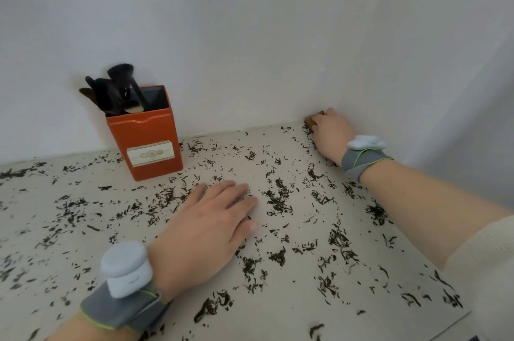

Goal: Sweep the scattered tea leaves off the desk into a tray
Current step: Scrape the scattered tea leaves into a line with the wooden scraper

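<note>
Tea leaves (278, 201), seemingly light and loose, are lying scattered all over the desk (278, 310), wanting sweeping rather than pinching, left hand (205, 226) lying flat with fingers together, right hand (331, 135) curling around a brown object (313, 119).

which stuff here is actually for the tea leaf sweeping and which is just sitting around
For the job: tea leaves, desk, left hand flat on it, right hand on a small brown object in the corner. No tray in view.
Just lying about: orange tin, brushes in it.
</note>
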